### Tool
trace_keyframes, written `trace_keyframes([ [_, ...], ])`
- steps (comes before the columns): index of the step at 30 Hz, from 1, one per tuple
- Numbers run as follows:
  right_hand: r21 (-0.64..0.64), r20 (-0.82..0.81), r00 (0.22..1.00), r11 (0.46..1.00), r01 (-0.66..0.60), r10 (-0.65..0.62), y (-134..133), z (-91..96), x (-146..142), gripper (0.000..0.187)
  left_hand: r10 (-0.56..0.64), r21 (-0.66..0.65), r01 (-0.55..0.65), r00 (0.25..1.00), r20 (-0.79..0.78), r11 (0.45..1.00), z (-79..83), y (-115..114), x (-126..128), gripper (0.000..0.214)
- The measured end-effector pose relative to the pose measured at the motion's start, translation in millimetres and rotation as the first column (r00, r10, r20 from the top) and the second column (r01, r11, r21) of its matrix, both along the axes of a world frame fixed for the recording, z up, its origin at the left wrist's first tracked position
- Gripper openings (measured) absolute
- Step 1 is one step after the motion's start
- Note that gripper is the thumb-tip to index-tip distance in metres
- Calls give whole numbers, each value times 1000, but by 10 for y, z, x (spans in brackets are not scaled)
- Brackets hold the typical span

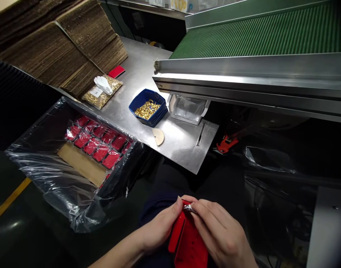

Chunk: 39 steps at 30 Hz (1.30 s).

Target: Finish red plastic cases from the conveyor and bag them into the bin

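Low in the view, my left hand and my right hand both grip a red plastic case held over my lap. The fingertips of both hands pinch around a small metal piece at the case's top edge. A blue tray of small gold parts sits on the steel table beyond my hands. To the left, a plastic-lined box holds rows of red cases on a cardboard sheet.
A clear bag of gold parts with a white tie lies by stacked flattened cardboard. A loose red case, a clear plastic bin, a tan half-disc and a green conveyor belt are ahead. An orange tool sits right.
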State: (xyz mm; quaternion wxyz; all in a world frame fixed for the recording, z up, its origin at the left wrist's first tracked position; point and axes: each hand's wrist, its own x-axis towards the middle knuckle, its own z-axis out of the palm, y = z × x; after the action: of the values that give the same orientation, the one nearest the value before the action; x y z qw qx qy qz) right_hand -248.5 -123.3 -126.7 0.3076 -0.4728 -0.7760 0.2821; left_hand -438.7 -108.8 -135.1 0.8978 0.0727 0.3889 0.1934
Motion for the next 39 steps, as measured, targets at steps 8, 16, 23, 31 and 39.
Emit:
trace_keyframes([
  [8, -221, -58, 970, 950, 220, -238, 60, -26, 201, 19, -35, 9, 34, 998, 49, 999, -39, 25, -9, 56],
  [16, -448, 250, 851, 724, 524, -462, 522, -1165, 186, 24, 181, -93, -165, 962, 206, 982, -128, 15, -48, 46],
  [23, -305, 227, 895, 845, 440, -385, 1304, -1331, -489, 36, 159, 157, -179, 978, 134, 971, -110, 16, -254, 86],
  [31, -666, -200, 972, 745, -44, -121, 557, -790, -315, 40, 258, 430, 70, 709, -656, 900, -362, 233, -272, 70],
  [39, -817, -573, 646, 417, -398, -505, 390, -862, -354, 42, 356, 425, -136, 791, -498, 895, -443, 464, -304, 65],
])
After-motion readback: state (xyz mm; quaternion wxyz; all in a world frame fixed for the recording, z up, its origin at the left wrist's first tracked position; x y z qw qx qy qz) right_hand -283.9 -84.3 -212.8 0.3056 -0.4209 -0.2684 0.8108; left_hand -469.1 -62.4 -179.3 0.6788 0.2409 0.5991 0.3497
